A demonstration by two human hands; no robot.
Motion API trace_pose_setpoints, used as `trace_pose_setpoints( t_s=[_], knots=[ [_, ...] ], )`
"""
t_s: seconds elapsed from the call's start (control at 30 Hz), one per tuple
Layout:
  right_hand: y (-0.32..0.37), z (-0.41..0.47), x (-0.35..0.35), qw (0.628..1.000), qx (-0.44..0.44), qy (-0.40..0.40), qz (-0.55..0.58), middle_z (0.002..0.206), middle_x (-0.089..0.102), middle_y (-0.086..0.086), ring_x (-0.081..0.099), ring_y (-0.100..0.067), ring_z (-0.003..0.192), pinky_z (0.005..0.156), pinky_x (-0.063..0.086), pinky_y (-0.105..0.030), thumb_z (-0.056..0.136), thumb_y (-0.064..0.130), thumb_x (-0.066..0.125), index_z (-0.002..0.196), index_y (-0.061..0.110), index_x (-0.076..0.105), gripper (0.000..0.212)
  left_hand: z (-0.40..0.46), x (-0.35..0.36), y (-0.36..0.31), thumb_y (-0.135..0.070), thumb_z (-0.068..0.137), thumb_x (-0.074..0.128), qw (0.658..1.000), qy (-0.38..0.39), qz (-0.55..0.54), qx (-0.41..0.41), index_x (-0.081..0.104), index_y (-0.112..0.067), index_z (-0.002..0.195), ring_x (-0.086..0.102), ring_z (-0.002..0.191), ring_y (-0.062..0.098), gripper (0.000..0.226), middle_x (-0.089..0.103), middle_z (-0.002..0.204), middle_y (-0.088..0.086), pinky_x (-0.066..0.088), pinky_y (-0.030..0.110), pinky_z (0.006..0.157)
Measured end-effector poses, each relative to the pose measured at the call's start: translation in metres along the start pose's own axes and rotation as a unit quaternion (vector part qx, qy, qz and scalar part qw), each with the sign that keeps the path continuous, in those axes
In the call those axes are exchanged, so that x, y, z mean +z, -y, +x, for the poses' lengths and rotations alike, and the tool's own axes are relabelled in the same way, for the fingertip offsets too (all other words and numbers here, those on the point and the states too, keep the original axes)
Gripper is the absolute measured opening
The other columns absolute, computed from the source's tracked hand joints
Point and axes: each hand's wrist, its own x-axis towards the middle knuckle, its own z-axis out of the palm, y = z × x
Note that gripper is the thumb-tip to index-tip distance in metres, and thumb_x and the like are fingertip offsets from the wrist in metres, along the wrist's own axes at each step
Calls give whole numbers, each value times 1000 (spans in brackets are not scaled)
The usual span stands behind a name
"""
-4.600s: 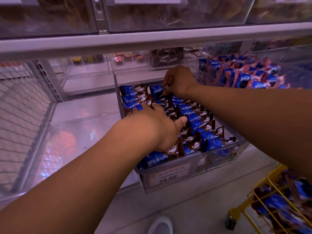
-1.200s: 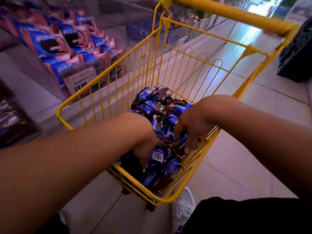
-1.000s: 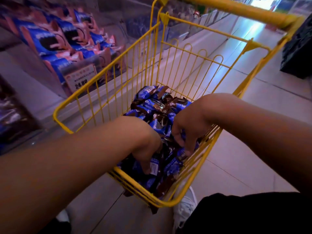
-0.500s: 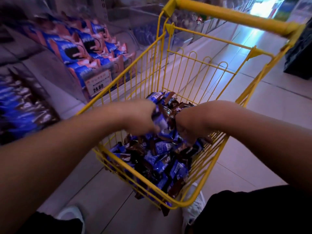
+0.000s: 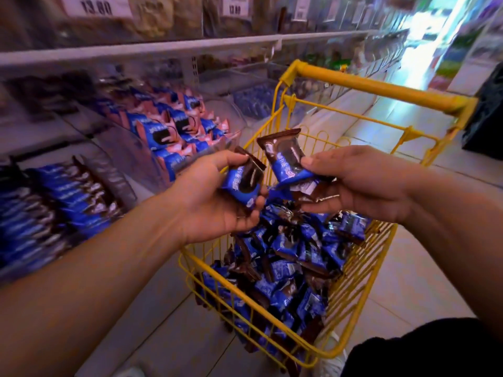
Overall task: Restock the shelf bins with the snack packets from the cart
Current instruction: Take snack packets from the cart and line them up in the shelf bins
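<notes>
Above the yellow wire cart (image 5: 381, 89), my left hand (image 5: 215, 197) holds a blue-and-brown snack packet (image 5: 243, 183) in its palm, thumb over it. Just to the right, my right hand (image 5: 362, 183) pinches a small bunch of the same packets (image 5: 285, 159), one standing up. The cart basket holds a heap of several such packets (image 5: 288, 268). At the far left, a clear shelf bin (image 5: 49, 202) is lined with rows of matching packets.
A second clear bin (image 5: 174, 137) with blue-and-pink packets sits between the left bin and the cart. Upper shelf bins carry price tags (image 5: 96, 5). Tiled aisle floor (image 5: 424, 268) runs to the right of the cart. A white shoe (image 5: 130, 372) shows at the bottom.
Both hands have come up out of the cart with packets in them. The view has swung up and left, bringing the shelf bins into sight.
</notes>
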Motion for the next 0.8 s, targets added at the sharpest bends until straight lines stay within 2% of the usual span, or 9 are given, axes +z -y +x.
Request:
trace_pose_setpoints(
  t_s=[0.1,0.23,0.33,0.4,0.47,0.57,0.63,0.73,0.8],
  knots=[
    [-4,10,4,1000,-10,-7,-10,112,70,-26,72,-24,82,66,62,-38,95,15,60,118,-9,61,33,1,-5,-2,-37,88,48,999,-27,13,34,62,-22,106,64,76,28,27,66,98,9,47,41,86],
    [-8,21,5,999,-11,-17,33,109,69,-23,68,-26,85,65,62,-34,88,17,65,115,-5,64,35,8,-6,-2,-40,97,43,991,-83,71,82,66,-22,91,69,61,18,30,73,83,3,48,36,75],
    [-13,28,9,998,-11,-31,49,104,68,-19,59,-31,98,66,63,-32,86,16,67,103,3,69,21,14,-7,-2,-41,100,44,985,-99,83,114,67,-23,90,69,58,15,31,74,77,1,48,34,70],
    [-13,30,11,997,-10,-41,62,102,69,-18,60,-30,98,66,63,-31,80,16,70,99,3,71,22,20,-8,-2,-40,100,46,970,-144,114,157,67,-24,93,67,65,12,28,75,79,-4,45,33,67],
    [-13,31,12,995,-10,-43,89,99,71,-15,68,-25,89,66,62,-30,71,18,72,95,4,71,28,24,-7,-3,-41,99,51,953,-174,141,205,69,-21,97,68,75,13,27,77,83,-5,46,31,68],
    [-17,31,18,995,-6,-17,101,93,74,-13,73,-18,81,64,61,-27,69,19,72,99,1,71,35,23,-4,1,-45,85,66,945,-105,190,244,73,-17,103,73,90,16,33,77,98,1,55,31,80],
    [-21,33,24,996,-3,-5,87,94,74,-14,72,-18,83,64,60,-26,69,20,73,107,-3,70,45,22,-3,3,-31,82,74,938,-80,215,260,70,-13,113,71,101,21,36,76,106,6,54,35,91],
    [-14,33,18,996,-16,-15,83,101,71,-15,71,-18,86,67,60,-25,67,17,76,109,-7,69,49,19,-1,1,-16,80,76,936,-128,167,282,67,-7,111,73,94,21,33,77,99,8,57,32,80],
    [-6,30,2,987,-25,-11,157,110,68,-18,72,-20,90,72,61,-26,70,12,74,106,-6,70,41,17,0,-2,-15,79,77,943,-151,114,275,64,-3,113,74,90,21,38,77,95,10,60,35,76]
  ],
)
